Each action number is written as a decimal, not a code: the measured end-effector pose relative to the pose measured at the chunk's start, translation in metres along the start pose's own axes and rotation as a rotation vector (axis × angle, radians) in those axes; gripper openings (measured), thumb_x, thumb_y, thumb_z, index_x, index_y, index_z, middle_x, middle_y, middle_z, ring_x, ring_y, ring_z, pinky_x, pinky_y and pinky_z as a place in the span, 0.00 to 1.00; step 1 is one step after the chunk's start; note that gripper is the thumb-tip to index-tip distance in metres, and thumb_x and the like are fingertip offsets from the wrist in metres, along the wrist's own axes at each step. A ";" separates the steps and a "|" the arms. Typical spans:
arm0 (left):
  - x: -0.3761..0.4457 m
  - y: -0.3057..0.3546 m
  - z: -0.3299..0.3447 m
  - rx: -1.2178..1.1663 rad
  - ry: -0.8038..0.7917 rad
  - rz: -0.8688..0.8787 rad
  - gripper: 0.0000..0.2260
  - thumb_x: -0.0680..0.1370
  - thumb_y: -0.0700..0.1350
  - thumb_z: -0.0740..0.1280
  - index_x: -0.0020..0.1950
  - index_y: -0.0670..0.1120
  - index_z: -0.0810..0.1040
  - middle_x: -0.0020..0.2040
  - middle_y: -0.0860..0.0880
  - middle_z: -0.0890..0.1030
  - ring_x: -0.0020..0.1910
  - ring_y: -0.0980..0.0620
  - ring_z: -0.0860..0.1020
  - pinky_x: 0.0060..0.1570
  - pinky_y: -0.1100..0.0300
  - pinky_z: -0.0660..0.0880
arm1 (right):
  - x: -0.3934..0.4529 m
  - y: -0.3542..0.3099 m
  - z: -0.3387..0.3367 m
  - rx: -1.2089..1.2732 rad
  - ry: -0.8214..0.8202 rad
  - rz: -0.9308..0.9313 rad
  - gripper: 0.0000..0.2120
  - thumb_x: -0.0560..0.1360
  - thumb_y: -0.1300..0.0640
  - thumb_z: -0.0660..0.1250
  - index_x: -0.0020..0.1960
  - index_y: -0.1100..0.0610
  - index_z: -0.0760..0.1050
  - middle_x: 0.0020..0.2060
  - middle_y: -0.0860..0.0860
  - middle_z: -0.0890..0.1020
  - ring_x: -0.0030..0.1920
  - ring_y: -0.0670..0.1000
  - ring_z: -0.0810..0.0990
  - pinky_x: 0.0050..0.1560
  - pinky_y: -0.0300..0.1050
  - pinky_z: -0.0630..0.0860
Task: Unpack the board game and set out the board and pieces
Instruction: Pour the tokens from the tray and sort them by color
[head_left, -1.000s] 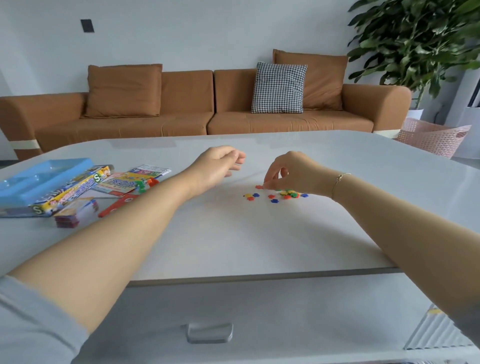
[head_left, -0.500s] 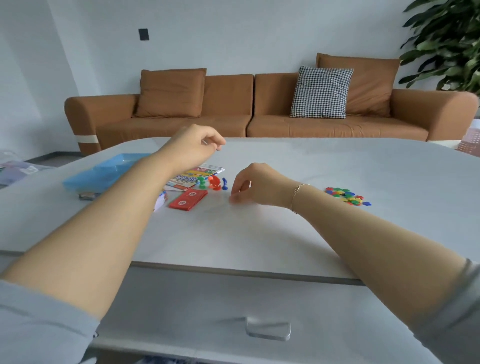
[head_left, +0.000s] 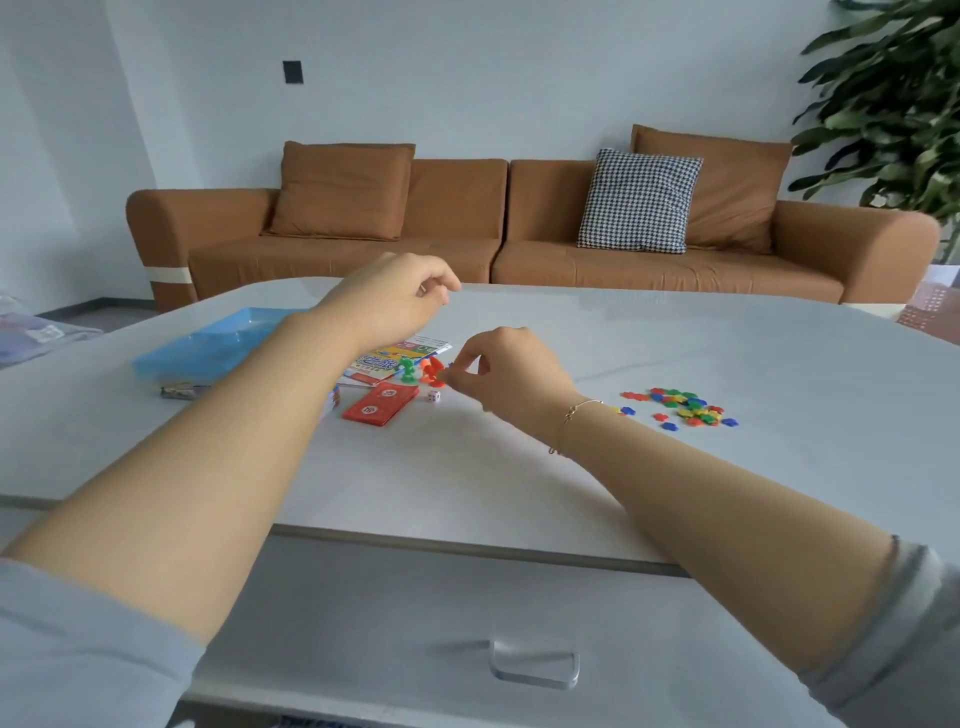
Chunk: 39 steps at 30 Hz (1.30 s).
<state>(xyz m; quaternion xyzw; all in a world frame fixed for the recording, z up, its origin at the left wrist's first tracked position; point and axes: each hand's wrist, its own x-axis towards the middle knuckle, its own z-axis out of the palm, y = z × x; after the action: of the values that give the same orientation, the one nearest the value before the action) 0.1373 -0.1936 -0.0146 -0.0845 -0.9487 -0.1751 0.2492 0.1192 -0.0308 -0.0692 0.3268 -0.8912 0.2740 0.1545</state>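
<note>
While right hand (head_left: 511, 371) nears pawns (head_left: 423, 370), tokens (head_left: 683, 408) aside

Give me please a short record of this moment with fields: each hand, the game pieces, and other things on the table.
left hand: raised above the table, fingers curled, contents unclear
right hand: fingertips at the red pawn
green pawn: upright beside the red one
small tokens: loose heap, far right
die: next to red card stack
blue tray: far left
table: white
</note>
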 end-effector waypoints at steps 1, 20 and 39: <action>0.002 0.004 0.002 0.003 0.000 0.014 0.11 0.79 0.45 0.59 0.55 0.54 0.79 0.51 0.53 0.81 0.48 0.53 0.77 0.53 0.52 0.75 | -0.003 0.005 -0.012 -0.001 0.021 0.007 0.11 0.74 0.46 0.67 0.42 0.53 0.79 0.27 0.45 0.74 0.34 0.49 0.75 0.32 0.41 0.69; 0.025 0.095 0.138 -0.040 -0.376 0.298 0.23 0.77 0.34 0.53 0.64 0.53 0.78 0.59 0.50 0.76 0.62 0.52 0.70 0.65 0.60 0.65 | -0.055 0.161 -0.106 -0.090 -0.179 0.271 0.18 0.76 0.65 0.57 0.53 0.50 0.82 0.55 0.50 0.78 0.55 0.51 0.75 0.58 0.47 0.75; 0.029 0.108 0.147 -0.025 -0.223 0.256 0.23 0.72 0.30 0.54 0.58 0.45 0.82 0.57 0.48 0.78 0.58 0.49 0.74 0.60 0.59 0.69 | -0.058 0.163 -0.101 -0.055 -0.165 0.232 0.27 0.72 0.72 0.51 0.55 0.50 0.81 0.52 0.48 0.75 0.56 0.52 0.74 0.58 0.47 0.75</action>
<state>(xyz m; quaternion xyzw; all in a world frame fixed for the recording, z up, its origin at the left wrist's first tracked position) 0.0737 -0.0361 -0.0885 -0.2267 -0.9498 -0.1430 0.1614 0.0631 0.1607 -0.0777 0.2385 -0.9398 0.2378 0.0570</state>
